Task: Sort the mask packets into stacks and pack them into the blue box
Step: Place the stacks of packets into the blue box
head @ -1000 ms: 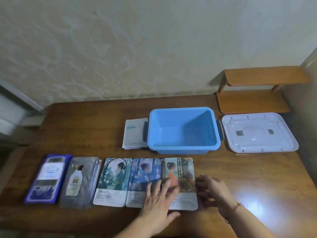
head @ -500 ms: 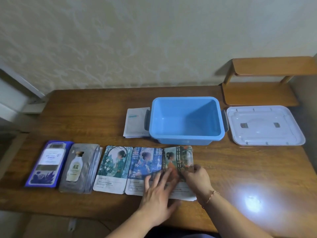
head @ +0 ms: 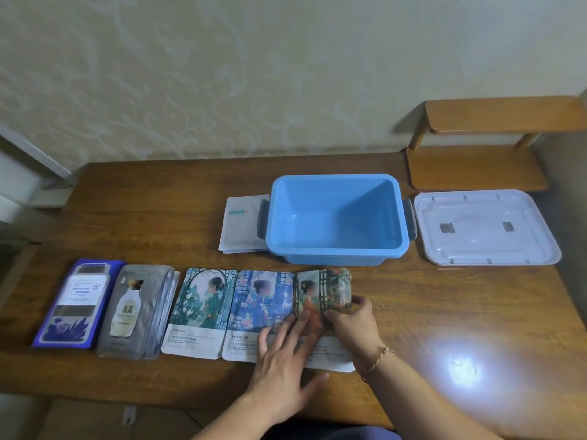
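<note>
Glossy orange packet point(head: 320, 300) curls, right hand point(head: 355, 325) pinching.

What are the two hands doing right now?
Left hand: open, fingers flat on the mask packets.
Right hand: gripping the orange-picture mask packet, lifting its edge.

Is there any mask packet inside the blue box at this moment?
No, the blue box shows only its bare floor, while the mask packets lie on the wooden table.

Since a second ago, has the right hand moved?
Yes. The right hand moved left from the bare table onto the orange-figure packet, lifting its right edge.
</note>
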`<state>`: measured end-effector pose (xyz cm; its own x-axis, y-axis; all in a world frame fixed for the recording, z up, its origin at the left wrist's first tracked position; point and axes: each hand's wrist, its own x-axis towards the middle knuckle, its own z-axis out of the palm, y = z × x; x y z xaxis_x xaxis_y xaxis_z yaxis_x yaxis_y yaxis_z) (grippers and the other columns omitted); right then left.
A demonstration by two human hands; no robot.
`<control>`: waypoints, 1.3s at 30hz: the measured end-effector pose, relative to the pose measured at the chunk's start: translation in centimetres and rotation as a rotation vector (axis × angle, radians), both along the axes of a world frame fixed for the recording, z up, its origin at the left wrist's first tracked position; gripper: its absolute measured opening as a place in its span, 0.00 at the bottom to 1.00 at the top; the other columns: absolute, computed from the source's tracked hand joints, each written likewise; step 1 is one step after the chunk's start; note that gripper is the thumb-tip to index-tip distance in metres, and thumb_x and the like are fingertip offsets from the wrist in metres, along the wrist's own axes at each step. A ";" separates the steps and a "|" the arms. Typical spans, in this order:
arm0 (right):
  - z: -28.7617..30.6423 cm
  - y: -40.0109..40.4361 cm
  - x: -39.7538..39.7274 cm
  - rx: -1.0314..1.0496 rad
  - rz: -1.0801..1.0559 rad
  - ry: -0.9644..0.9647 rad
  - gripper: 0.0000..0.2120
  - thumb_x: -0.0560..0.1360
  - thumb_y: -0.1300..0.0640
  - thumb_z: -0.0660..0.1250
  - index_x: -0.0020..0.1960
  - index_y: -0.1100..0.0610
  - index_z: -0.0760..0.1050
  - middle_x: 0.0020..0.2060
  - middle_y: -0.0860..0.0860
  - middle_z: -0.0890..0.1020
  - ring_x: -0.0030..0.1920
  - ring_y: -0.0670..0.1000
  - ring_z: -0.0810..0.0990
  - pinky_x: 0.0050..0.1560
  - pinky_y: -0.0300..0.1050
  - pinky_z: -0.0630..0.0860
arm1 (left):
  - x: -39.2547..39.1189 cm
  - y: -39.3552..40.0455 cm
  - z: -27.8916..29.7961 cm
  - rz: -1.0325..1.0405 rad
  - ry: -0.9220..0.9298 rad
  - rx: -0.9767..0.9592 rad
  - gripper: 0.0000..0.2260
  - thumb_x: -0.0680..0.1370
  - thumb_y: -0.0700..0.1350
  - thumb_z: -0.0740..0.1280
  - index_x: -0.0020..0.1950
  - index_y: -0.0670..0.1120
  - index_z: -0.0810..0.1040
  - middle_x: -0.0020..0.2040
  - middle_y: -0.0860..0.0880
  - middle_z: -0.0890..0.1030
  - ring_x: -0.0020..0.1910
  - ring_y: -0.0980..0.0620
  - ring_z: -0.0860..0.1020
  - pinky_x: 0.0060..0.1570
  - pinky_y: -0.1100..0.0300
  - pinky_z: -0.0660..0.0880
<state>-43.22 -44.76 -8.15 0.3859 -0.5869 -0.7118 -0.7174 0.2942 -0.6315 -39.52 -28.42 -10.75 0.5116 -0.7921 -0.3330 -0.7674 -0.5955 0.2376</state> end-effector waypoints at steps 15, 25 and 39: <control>-2.2 -2.8 -6.1 0.125 0.083 -0.647 0.14 0.75 0.66 0.69 0.59 0.61 0.75 0.53 0.59 0.84 0.55 0.61 0.82 0.56 0.52 0.78 | 0.2 -5.0 1.3 0.744 0.850 -0.806 0.43 0.64 0.71 0.71 0.73 0.55 0.64 0.66 0.59 0.76 0.66 0.61 0.73 0.64 0.63 0.72; -4.0 -4.4 -6.2 -0.319 0.345 -0.776 0.16 0.77 0.44 0.64 0.64 0.38 0.67 0.57 0.48 0.77 0.59 0.48 0.77 0.60 0.43 0.74 | 0.2 -5.4 -3.0 0.569 0.642 -0.850 0.14 0.77 0.65 0.62 0.62 0.67 0.68 0.60 0.48 0.79 0.61 0.49 0.78 0.59 0.44 0.77; -3.2 -4.0 -6.9 -0.190 0.323 -0.723 0.16 0.75 0.55 0.66 0.57 0.39 0.69 0.52 0.38 0.80 0.53 0.41 0.79 0.56 0.39 0.75 | -0.6 -5.0 -1.8 0.625 0.650 -0.793 0.23 0.75 0.69 0.60 0.61 0.55 0.69 0.60 0.56 0.79 0.61 0.63 0.76 0.60 0.63 0.74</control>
<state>-50.11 -48.76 -11.34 0.8828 -0.4539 -0.1211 -0.1439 -0.0160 -0.9895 -40.09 -33.46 -12.56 0.7974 -0.5681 -0.2036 0.0017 -0.3352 0.9421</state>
